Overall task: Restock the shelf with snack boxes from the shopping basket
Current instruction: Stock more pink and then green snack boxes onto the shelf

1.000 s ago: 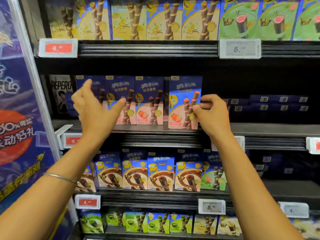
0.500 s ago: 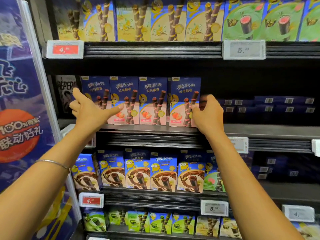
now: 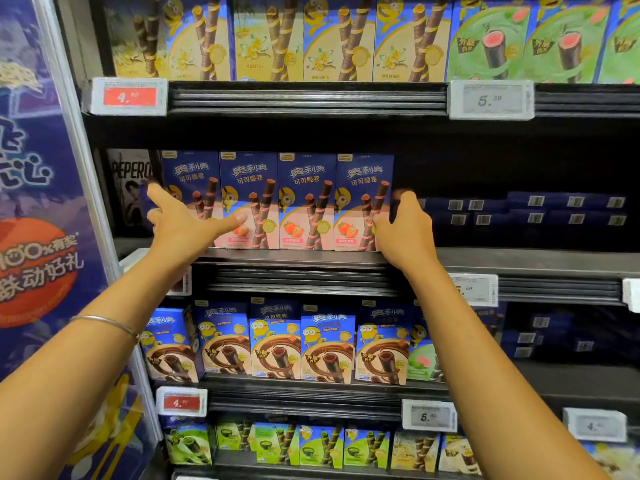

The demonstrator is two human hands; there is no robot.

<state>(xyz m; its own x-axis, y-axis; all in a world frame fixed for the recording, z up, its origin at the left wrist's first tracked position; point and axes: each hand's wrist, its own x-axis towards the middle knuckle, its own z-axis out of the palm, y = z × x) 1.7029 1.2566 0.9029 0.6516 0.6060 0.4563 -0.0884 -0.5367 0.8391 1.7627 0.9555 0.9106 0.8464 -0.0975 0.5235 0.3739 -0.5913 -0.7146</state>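
Note:
Several blue-and-pink strawberry wafer-roll snack boxes stand upright in a tight row on the middle shelf. My left hand lies spread over the leftmost box. Its forefinger points up past that box's left edge, and its thumb reaches across the front of the second box. My right hand holds the rightmost box by its right edge, thumb on the front and fingers curled round the side. The shopping basket is out of view.
Dark blue boxes lie flat on the same shelf, right of my right hand. A Pepero box stands at the far left, beside a promo panel. Yellow boxes fill the shelf above and chocolate boxes the one below.
The rightmost box, which stood apart and a little forward, now sits flush against the row. My left hand has come down from the air onto the left end of the row.

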